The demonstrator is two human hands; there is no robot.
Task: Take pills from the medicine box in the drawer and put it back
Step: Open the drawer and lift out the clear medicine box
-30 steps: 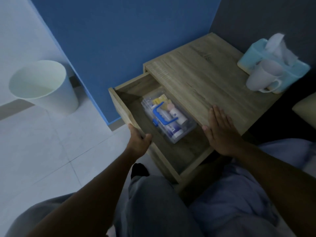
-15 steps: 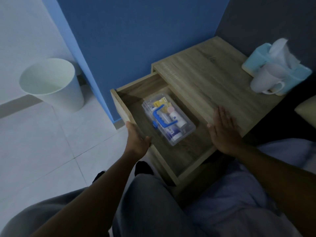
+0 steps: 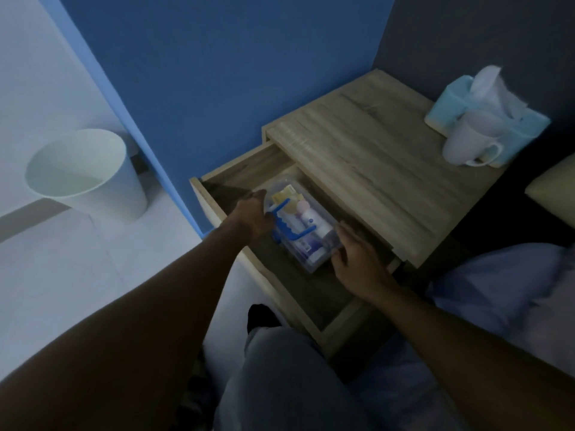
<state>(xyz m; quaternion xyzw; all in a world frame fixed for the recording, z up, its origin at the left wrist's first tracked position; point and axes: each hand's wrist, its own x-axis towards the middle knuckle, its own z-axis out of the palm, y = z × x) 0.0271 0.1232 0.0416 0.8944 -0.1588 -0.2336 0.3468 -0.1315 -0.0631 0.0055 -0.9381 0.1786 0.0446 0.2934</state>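
Drawer [image 3: 314,303] of the wooden desk [image 3: 389,169] stands pulled out; the clear medicine box [image 3: 306,231] with blue handle [image 3: 287,223] lies inside it, toward the back. Left hand [image 3: 253,217] touches the box's far end and right hand [image 3: 357,259] its near end, fingers loosely curled; whether either has closed on it, cannot tell. Judged light, rigid, smooth-walled plastic with loose contents: lift level by both ends or by the handle.
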